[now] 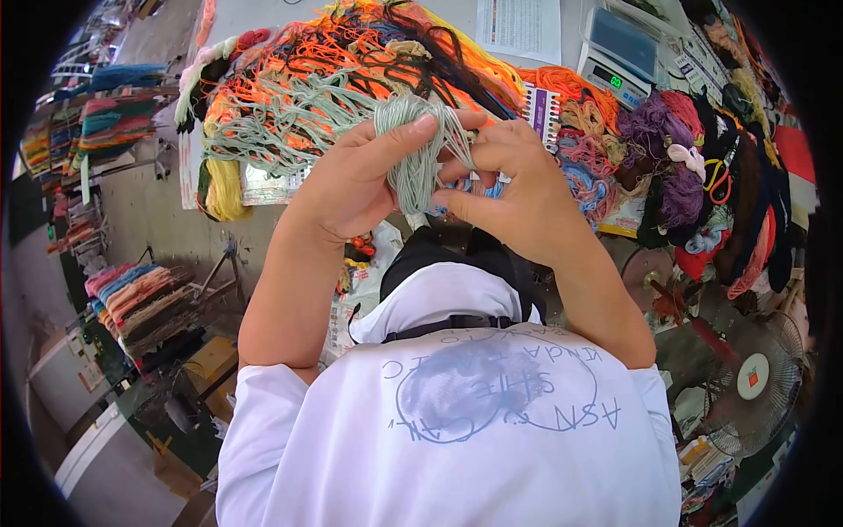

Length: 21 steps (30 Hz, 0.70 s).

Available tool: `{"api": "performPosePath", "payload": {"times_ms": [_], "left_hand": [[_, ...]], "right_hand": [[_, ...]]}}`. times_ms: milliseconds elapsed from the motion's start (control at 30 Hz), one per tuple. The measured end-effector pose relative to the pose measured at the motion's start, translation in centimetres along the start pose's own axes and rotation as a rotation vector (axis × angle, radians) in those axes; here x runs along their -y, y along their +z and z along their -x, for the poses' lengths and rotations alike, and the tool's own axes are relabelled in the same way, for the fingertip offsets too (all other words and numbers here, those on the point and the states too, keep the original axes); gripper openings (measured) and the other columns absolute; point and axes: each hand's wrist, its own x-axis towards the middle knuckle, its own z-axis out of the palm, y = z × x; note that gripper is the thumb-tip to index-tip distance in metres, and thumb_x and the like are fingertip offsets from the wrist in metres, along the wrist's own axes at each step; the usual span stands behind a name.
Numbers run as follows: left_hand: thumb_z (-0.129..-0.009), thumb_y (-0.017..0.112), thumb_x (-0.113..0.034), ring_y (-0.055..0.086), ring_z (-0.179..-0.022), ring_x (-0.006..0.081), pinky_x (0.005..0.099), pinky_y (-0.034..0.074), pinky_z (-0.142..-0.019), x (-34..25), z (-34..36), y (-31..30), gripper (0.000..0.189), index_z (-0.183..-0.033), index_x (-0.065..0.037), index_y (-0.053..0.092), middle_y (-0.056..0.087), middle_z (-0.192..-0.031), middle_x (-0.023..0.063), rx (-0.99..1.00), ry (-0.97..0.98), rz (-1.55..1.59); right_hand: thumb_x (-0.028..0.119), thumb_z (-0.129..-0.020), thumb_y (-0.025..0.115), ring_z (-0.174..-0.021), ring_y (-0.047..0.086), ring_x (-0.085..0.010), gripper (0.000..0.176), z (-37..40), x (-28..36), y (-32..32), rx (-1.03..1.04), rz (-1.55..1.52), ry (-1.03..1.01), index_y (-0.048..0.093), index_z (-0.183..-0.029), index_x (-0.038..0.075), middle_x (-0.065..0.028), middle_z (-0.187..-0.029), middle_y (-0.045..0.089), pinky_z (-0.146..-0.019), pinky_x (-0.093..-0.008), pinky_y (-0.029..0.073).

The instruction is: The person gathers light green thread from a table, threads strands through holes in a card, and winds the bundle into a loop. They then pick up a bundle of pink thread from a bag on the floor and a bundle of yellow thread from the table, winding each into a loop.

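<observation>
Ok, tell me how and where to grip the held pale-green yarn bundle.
The yarn bundle is probably best taken by its thick upper part, from the left, thumb across it as the left hand has it: strands bunch compactly there, while those by the right hand spread looser and could snag.

My left hand (364, 176) and right hand (518, 184) make two; between them, one yarn bundle (407, 158); beyond my right hand, one scale (615, 57); to that hand's right, one pair of scissors (721, 186) and one fan (752, 376).

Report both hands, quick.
Left hand: holding the pale green yarn bundle, thumb across it.
Right hand: curled at the bundle's edge; whether it grips strands cannot be told.
</observation>
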Motion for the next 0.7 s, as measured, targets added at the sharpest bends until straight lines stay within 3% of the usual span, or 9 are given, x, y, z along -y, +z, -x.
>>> {"api": "performPosePath", "payload": {"times_ms": [167,267,300,367,467,500,567,633,700], "left_hand": [[-0.091,0.049,-0.019,0.063,-0.087,0.0207,0.033,0.055,-0.067,-0.6,0.5,-1.0,0.04,-0.122,0.006,0.047,0.061,-0.102,0.0152,-0.055,-0.083,0.037],[-0.087,0.056,-0.02,0.063,-0.08,0.0185,0.0332,0.055,-0.07,0.0,0.1,-2.6,0.042,-0.12,0.005,0.049,0.062,-0.096,0.0127,0.015,-0.059,-0.109],[-0.083,0.062,-0.024,0.056,-0.06,0.0118,0.0254,0.05,-0.056,0.0,-0.1,-2.9,0.047,-0.117,0.006,0.05,0.062,-0.085,0.0081,0.001,-0.096,-0.213],[-0.081,0.066,-0.022,0.045,-0.052,0.0037,0.0189,0.032,-0.044,-1.0,-0.1,-3.7,0.034,-0.107,-0.001,0.058,0.059,-0.074,0.0001,0.168,-0.189,-0.275],[-0.083,0.061,-0.02,0.031,-0.044,0.0011,0.0179,0.023,-0.04,-1.9,1.2,-7.3,0.017,-0.09,-0.004,0.058,0.038,-0.056,-0.0081,0.212,-0.183,-0.485],[-0.085,0.059,-0.021,0.028,-0.043,0.0009,0.0176,0.021,-0.038,-2.5,1.9,-9.5,0.015,-0.083,-0.007,0.055,0.035,-0.055,-0.0088,0.071,-0.22,-0.381],[-0.09,0.052,-0.026,0.022,-0.04,-0.0002,0.0171,0.015,-0.033,-3.7,3.7,-16.1,0.024,-0.07,-0.015,0.043,0.026,-0.053,-0.0102,-0.185,-0.221,-0.22],[-0.092,0.048,-0.029,0.018,-0.039,-0.0001,0.0178,0.012,-0.031,-5.8,5.8,-21.8,0.022,-0.076,-0.016,0.046,0.024,-0.054,-0.0112,-0.405,-0.2,0.045],[-0.094,0.044,-0.024,0.017,-0.038,0.0024,0.0192,0.013,-0.03,-7.5,7.9,-26.3,0.019,-0.077,-0.014,0.045,0.024,-0.054,-0.0087,-0.552,-0.069,0.11]], "right_hand": [[0.016,-0.07,0.068,-0.098,0.052,-0.0226,0.011,-0.4,-0.1,-0.7,0.062,-0.197,0.024,0.067,-0.077,0.008,-0.0072,-0.095,0.062,-0.087,-0.0344,0.036],[0.015,-0.074,0.065,-0.095,0.054,-0.0204,0.01,-0.1,-1.5,-0.7,-0.041,-0.288,0.048,0.065,-0.08,0.007,-0.0072,-0.09,0.063,-0.087,-0.0331,0.038],[0.016,-0.08,0.062,-0.088,0.056,-0.0171,0.012,0.0,-2.5,-0.5,-0.052,-0.339,-0.017,0.061,-0.084,0.004,-0.0063,-0.088,0.063,-0.085,-0.0306,0.039],[0.014,-0.082,0.059,-0.08,0.057,-0.015,0.013,0.3,-2.3,-2.1,0.175,-1.052,0.338,0.058,-0.087,0.002,-0.0061,-0.086,0.063,-0.079,-0.0287,0.042],[0.01,-0.086,0.052,-0.061,0.05,-0.01,0.011,2.8,-6.5,-4.0,0.108,-1.387,0.231,0.056,-0.089,0.001,-0.0022,-0.071,0.056,-0.066,-0.0269,0.043],[0.012,-0.089,0.049,-0.053,0.039,-0.007,0.012,4.2,-9.6,-5.3,0.151,-1.352,0.123,0.056,-0.091,0.002,0.0034,-0.062,0.043,-0.055,-0.0244,0.039],[0.016,-0.092,0.047,-0.05,0.03,-0.0055,0.016,8.6,-13.8,-9.6,-0.051,-1.525,0.306,0.056,-0.093,0.004,0.0061,-0.059,0.03,-0.046,-0.023,0.03],[0.018,-0.095,0.042,-0.049,0.025,-0.0059,0.016,15.3,-19.1,-14.2,-0.438,-1.547,0.504,0.051,-0.094,0.005,0.0051,-0.058,0.024,-0.044,-0.0216,0.024],[0.016,-0.096,0.039,-0.045,0.021,-0.006,0.018,21.9,-22.9,-18.5,-0.603,-1.575,0.523,0.052,-0.094,0.004,0.005,-0.058,0.025,-0.04,-0.0209,0.019]]}}
